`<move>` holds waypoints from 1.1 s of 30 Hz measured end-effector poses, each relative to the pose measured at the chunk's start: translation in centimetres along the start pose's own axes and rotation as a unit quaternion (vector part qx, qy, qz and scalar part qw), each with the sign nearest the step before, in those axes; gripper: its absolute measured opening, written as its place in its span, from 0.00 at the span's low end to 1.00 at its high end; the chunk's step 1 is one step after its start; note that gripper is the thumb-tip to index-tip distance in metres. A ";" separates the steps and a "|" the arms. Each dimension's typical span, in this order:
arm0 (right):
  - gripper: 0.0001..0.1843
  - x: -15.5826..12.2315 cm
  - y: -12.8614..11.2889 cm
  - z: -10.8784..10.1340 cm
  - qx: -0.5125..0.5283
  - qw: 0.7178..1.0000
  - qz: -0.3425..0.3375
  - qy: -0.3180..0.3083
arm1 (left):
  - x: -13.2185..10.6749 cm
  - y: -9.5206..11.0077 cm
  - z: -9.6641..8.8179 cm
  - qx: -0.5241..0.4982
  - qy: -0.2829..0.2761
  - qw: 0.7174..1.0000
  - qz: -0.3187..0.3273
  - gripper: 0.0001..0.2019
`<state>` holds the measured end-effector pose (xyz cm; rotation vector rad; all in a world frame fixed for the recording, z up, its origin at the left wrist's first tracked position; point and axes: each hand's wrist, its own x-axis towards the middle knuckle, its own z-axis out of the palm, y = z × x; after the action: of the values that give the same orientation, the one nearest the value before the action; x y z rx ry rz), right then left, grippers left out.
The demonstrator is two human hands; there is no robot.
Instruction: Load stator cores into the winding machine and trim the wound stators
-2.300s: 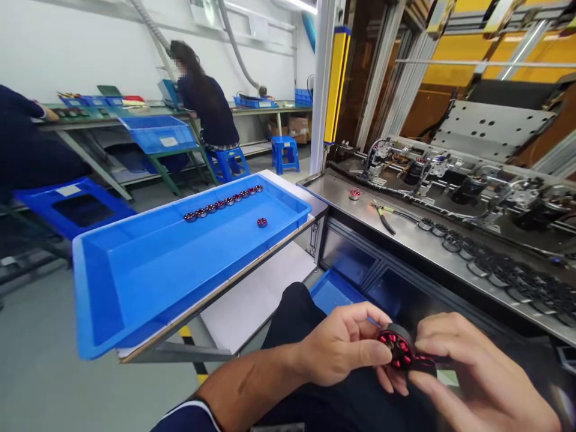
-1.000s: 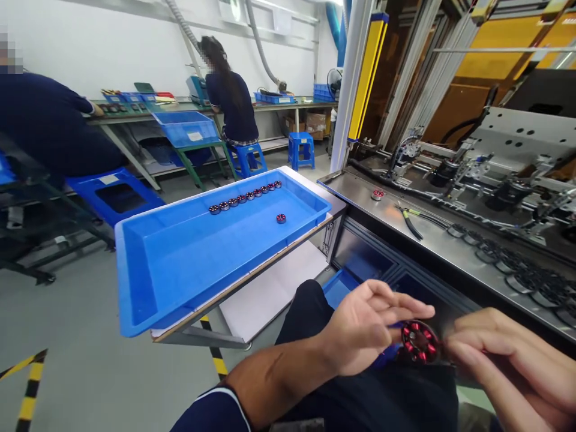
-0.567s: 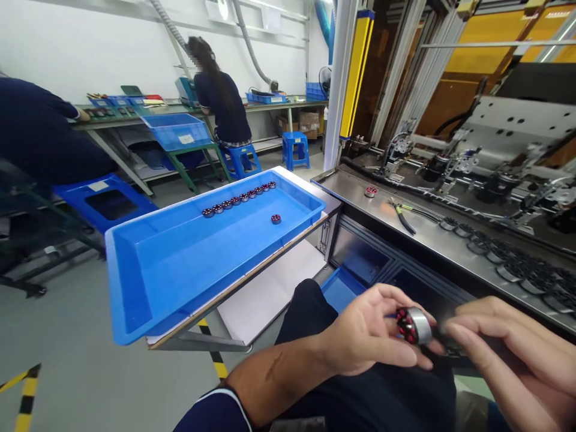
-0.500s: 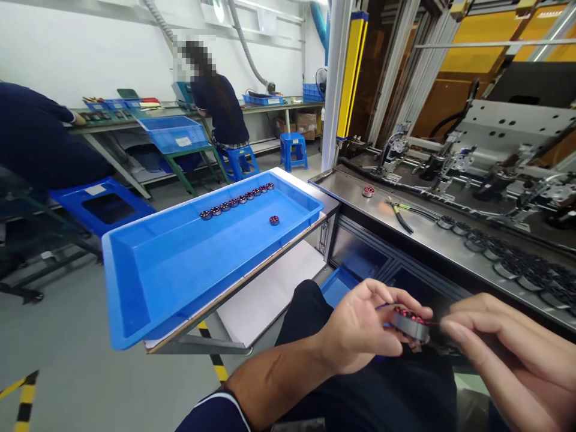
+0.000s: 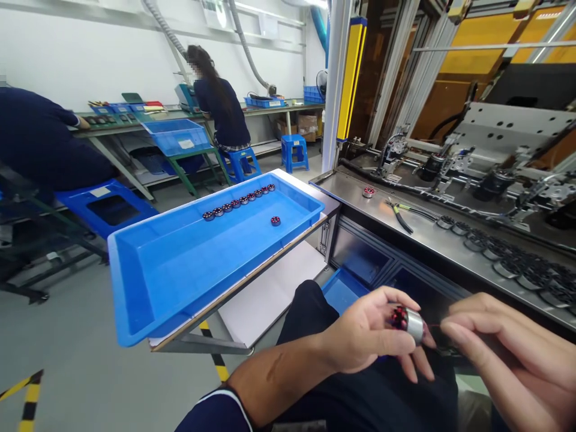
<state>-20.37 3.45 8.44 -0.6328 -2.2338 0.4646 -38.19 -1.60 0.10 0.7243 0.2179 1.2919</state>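
Observation:
My left hand (image 5: 369, 336) is closed round a small round motor part (image 5: 407, 321) with red windings and a silver rim, held edge-on over my lap. My right hand (image 5: 499, 354) sits just to its right with fingertips pinched together near a thin wire coming off the part. To the left stands a blue tray (image 5: 148, 300) with a row of several similar parts (image 5: 238, 201) along its far side and one lone part (image 5: 275, 221) apart from them.
A steel bench (image 5: 423, 237) on the right carries pliers (image 5: 398, 213), one red part (image 5: 368, 192), a line of dark parts (image 5: 517, 264) and machine fixtures behind. Two people sit at benches at the back left, with blue stools and bins around them.
My left hand has turned the motor part from face-up with red windings showing to edge-on with its silver rim showing. My right hand stays pinched beside it. The view shifted slightly.

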 end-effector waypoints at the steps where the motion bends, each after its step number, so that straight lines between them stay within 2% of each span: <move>1: 0.09 0.0 0.0 0.0 -0.006 1.000 -0.001 0.001 | -0.1 0.1 0.4 0.011 0.038 0.999 0.037 0.27; 3: 0.10 -0.1 0.0 0.1 -0.016 1.000 -0.006 -0.002 | -0.2 0.1 0.9 0.033 0.099 0.991 0.089 0.27; 4: 0.10 -0.1 -0.1 0.1 -0.019 1.000 -0.005 0.003 | -0.3 0.1 1.1 0.039 0.109 0.988 0.102 0.27; 8: 0.11 -0.2 -0.3 0.4 -0.006 1.000 0.022 0.020 | -0.2 0.0 1.1 0.060 0.099 0.984 0.135 0.21; 12: 0.14 -1.2 -0.7 1.4 0.040 0.990 0.123 0.059 | 0.3 0.1 0.4 0.070 0.113 0.981 0.140 0.18; 14: 0.17 -1.9 -0.6 2.3 0.098 0.977 0.184 0.051 | 0.5 0.3 0.0 0.048 0.115 0.982 0.139 0.19; 16: 0.21 -2.4 -0.4 3.6 0.187 0.954 0.233 0.013 | 0.7 0.5 -0.2 0.018 0.109 0.985 0.136 0.19; 19: 0.27 -2.9 -0.1 5.6 0.316 0.903 0.288 -0.036 | 0.9 0.7 -0.4 -0.003 0.094 0.987 0.127 0.20; 22: 0.25 -3.3 0.3 6.8 0.411 0.850 0.325 -0.051 | 1.1 0.8 -0.8 -0.001 0.082 0.989 0.126 0.20; 24: 0.23 -3.6 0.7 6.9 0.463 0.825 0.320 -0.054 | 1.2 0.9 -1.2 0.008 0.063 0.990 0.127 0.18; 27: 0.26 -4.1 1.4 6.7 0.521 0.806 0.280 -0.029 | 1.3 1.3 -2.0 0.046 0.007 0.992 0.118 0.17; 29: 0.28 -4.4 1.6 6.8 0.551 0.792 0.262 -0.012 | 1.5 1.6 -2.2 0.082 -0.029 0.991 0.101 0.20; 33: 0.17 -4.9 1.8 7.6 0.606 0.757 0.244 0.003 | 1.9 2.2 -2.2 0.143 -0.087 0.985 0.026 0.27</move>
<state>-22.65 1.10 -0.17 -0.4378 -1.2422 1.9252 -40.54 1.16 0.16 1.0904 0.2468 1.2505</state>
